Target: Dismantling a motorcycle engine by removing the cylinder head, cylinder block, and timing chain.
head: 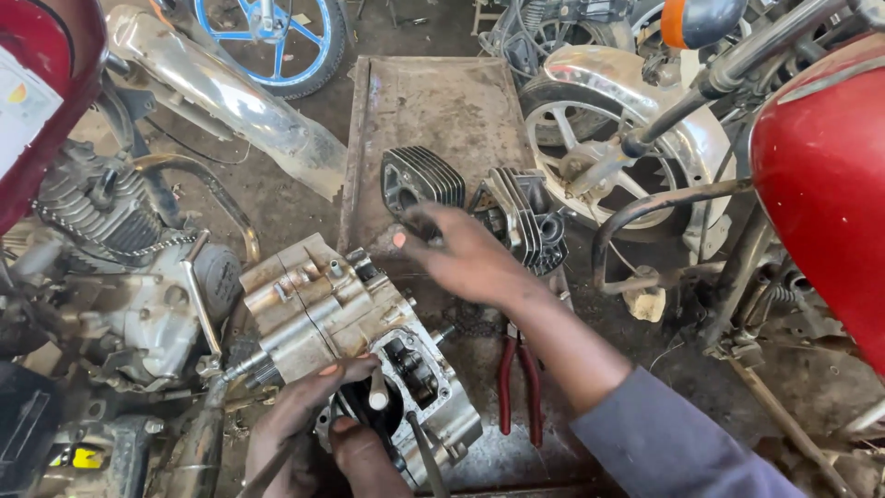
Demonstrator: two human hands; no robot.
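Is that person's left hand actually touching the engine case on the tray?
Touching. The head view shows the left hand with its fingers curled over the open end of the engine case, thumb pressed at the opening, no gap between them.

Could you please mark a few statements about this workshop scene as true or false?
1. The right hand reaches toward the finned cylinder. True.
2. The red-handled pliers are held in the right hand. False: they lie on the metal tray, beside the forearm.
3. The left hand is at the open end of the engine case. True.
4. The wheel with blue spokes lies on the tray. False: it stands on the ground beyond the tray.
5. A second finned cylinder head sits to the right of the first. True.
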